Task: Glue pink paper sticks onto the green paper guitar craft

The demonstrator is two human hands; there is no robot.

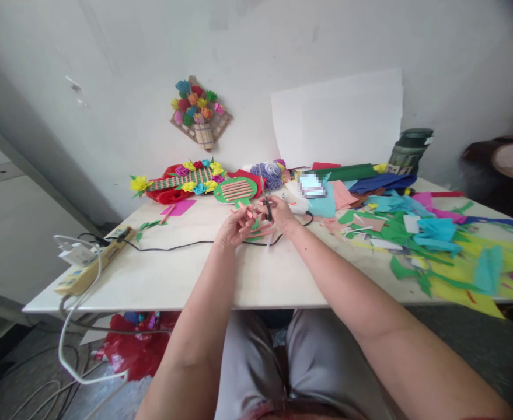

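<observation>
My left hand hovers over the white table, its fingers curled round thin salmon paper strips. My right hand is closed on a pair of scissors with dark handles, blades pointing up and away. Both hands meet just in front of a round green paper piece lined with salmon strips. More cut strips lie on the table under the hands.
A black cable crosses the table to a power strip at the left edge. Scraps of coloured paper cover the right side. Paper flower crafts sit at the back, another hangs on the wall. A dark bottle stands at the back right.
</observation>
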